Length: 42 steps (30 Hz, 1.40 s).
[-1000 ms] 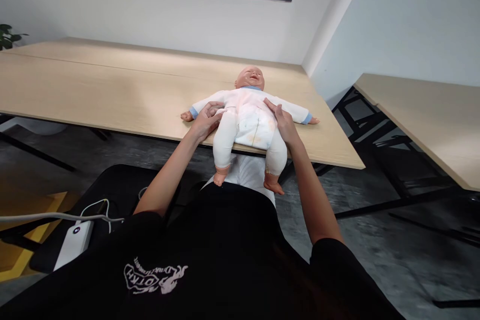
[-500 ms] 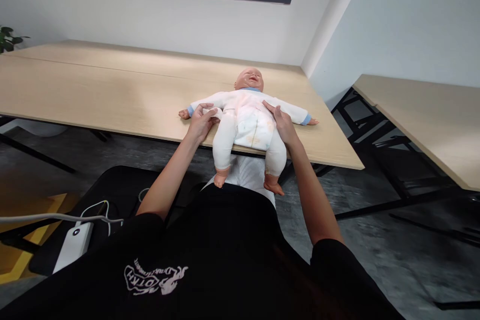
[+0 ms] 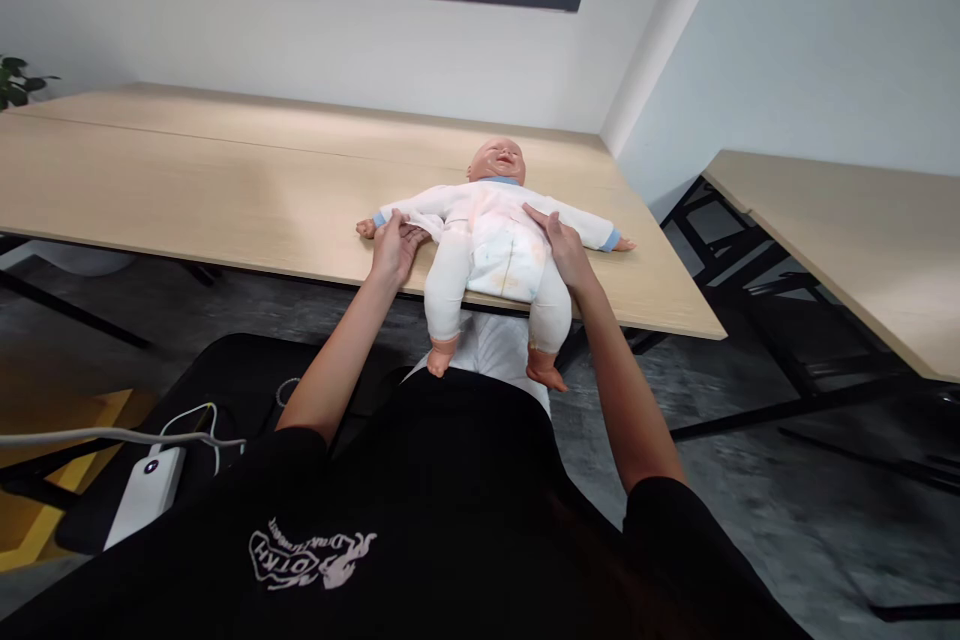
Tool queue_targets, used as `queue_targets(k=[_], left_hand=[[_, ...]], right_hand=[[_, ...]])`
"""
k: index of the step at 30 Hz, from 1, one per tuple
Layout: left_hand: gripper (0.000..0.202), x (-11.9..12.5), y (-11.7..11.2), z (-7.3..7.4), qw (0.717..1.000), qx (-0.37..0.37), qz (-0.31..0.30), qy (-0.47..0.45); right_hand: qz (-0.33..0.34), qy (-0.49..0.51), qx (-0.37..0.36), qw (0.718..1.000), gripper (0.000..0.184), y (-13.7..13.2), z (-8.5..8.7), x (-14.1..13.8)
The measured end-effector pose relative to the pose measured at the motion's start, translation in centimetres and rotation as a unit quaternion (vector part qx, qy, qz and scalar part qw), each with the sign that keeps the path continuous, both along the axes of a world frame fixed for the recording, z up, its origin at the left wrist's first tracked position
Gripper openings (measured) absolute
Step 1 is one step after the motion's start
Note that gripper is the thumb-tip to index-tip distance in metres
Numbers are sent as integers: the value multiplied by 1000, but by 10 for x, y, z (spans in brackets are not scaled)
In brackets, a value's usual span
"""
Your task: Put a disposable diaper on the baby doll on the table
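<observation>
A baby doll [image 3: 495, 240] in a white romper with blue cuffs lies face up at the near edge of a long wooden table [image 3: 225, 190], arms spread, legs hanging over the edge. My left hand [image 3: 394, 245] pinches a fold of the white romper by the doll's left sleeve. The palm of my right hand [image 3: 562, 250] lies on the doll's other side at the waist, fingers stretched along the cloth.
A second wooden table [image 3: 847, 240] stands to the right with black frames beneath. A white power bank [image 3: 142, 495] with a cable lies on a black seat at lower left. A plant [image 3: 19, 80] shows at the far left. White cloth hangs under the doll.
My left hand has slid left from the doll's waist toward its sleeve, pulling a fold of romper with it. My right hand has hardly moved.
</observation>
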<state>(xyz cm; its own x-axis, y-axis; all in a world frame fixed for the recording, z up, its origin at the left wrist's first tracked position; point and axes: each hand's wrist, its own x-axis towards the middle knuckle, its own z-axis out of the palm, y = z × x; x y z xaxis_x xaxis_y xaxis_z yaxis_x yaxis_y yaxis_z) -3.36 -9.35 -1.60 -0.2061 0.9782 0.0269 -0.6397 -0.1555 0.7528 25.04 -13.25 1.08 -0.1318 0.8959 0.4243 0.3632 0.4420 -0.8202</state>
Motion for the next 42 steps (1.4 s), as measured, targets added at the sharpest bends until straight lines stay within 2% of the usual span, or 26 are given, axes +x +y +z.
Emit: queue_targets(k=[4, 6, 8, 10, 12, 15, 17, 21, 26, 28, 31, 33, 37, 42], left_hand=[[17, 2, -2, -1, 999, 18, -19, 41], [21, 3, -3, -2, 997, 30, -26, 65], [25, 3, -4, -2, 996, 34, -18, 75], [27, 3, -3, -2, 996, 31, -10, 82], [28, 2, -2, -2, 996, 23, -10, 85], [32, 2, -1, -1, 997, 18, -12, 80], [33, 3, -1, -1, 997, 22, -12, 74], [30, 4, -3, 0, 996, 33, -15, 78], [15, 2, -1, 2, 998, 15, -6, 55], [15, 1, 0, 2, 999, 6, -9, 51], [11, 1, 0, 0, 996, 16, -25, 82], [15, 1, -1, -2, 993, 34, -32, 110], [24, 1, -4, -4, 989, 57, -23, 132], [16, 2, -2, -5, 989, 58, -9, 136]], right_hand=[[-11, 12, 22, 1000, 87, 12, 18, -10], [-5, -38, 53, 998, 74, 15, 36, -26], [30, -105, 78, 991, 57, 14, 53, -50], [88, -198, 94, 972, 44, 14, 65, -79], [131, -295, 102, 941, 40, 16, 70, -106], [163, -409, 80, 895, 39, 28, 68, -134], [172, -441, 52, 879, 38, 38, 66, -144], [137, -443, 44, 885, 43, 50, 67, -145], [106, -441, 49, 890, 38, 44, 72, -140], [103, -443, 43, 890, 35, 40, 73, -140], [92, -442, 39, 891, 28, 38, 72, -141], [86, -437, 40, 895, 23, 39, 69, -140], [99, -413, 43, 904, 22, 44, 63, -137], [121, -359, 45, 924, 25, 47, 58, -133]])
